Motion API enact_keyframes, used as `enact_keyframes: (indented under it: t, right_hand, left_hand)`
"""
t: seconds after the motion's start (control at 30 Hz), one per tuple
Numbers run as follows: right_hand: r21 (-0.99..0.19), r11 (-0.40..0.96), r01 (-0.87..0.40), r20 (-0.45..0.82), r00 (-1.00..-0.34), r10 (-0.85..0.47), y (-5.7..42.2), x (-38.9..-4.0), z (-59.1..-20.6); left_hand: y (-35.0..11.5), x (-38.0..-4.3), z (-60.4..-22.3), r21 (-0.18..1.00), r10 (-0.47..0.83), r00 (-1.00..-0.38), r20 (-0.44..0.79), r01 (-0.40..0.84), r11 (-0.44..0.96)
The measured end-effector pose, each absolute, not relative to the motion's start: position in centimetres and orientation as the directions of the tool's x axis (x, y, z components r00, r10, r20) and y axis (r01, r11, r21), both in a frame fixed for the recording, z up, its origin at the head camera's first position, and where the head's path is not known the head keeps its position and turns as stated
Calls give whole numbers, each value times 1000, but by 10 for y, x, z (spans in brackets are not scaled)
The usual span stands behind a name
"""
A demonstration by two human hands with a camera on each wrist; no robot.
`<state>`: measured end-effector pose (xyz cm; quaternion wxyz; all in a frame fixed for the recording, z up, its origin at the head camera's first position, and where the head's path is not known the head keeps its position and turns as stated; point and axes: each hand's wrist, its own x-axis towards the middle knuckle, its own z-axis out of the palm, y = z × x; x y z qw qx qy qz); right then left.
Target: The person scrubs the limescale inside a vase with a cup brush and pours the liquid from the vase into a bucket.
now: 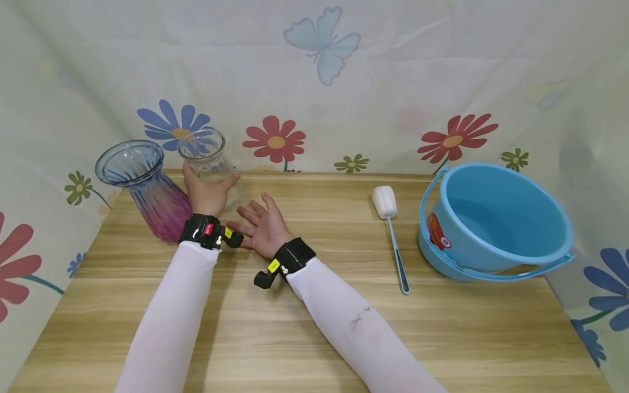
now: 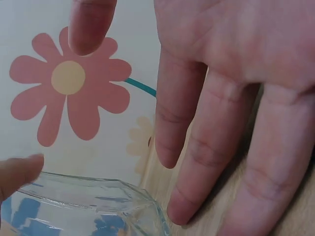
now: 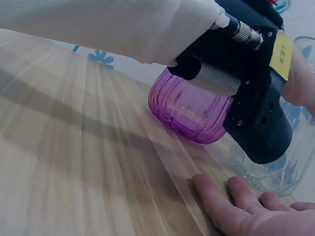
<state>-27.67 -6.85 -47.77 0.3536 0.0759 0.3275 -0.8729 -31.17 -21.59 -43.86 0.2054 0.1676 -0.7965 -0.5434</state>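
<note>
A clear glass vase (image 1: 210,155) stands at the back left, tilted in the head view. My left hand (image 1: 206,192) grips its side, thumb on the right, fingers round the left; part of the vase is hidden behind it. My right hand (image 1: 265,228) lies low to the right of the vase, palm up, fingers spread toward its base and holding nothing. In the left wrist view the right palm (image 2: 236,44) fills the right side, beside the glass. Just left of the clear vase is a ribbed blue-to-pink glass vase (image 1: 157,204), flared at the rim.
A white-headed sponge brush (image 1: 385,203) with a blue handle lies on the wooden table (image 1: 275,338) right of centre. Farther right stands a light blue bucket (image 1: 496,256), its handle lowered. A flowered cloth (image 1: 408,71) hangs behind and along both sides.
</note>
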Motion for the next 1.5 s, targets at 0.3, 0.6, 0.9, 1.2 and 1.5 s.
enact_keyframes:
  t: [0.3,0.6,0.9,1.2,1.5]
  right_hand:
    - [-476,-559,679,-370,-731,-573,-69,-280,-480]
    - [-439,-588,680,-376,-733,-567,-67,-280,-479]
    - [-422,-621,661,-356,-751,-556,-65,-278,-480]
    - [-441,-655,614,-343,-789,-510,-68,-276,-486]
    - [-386,-701,600,-385,-795,-469,-64,-272,-484]
  left_hand:
    - [-215,-309,-436,932,-508,-850,141,-59,357]
    - [-208,-299,-428,932,-451,-882,135,-41,359]
    - [-193,-279,-414,961,-367,-917,159,59,270]
    - [-174,-246,-388,956,-288,-942,173,90,280]
    - [-166,-233,-387,961,-291,-942,169,93,260]
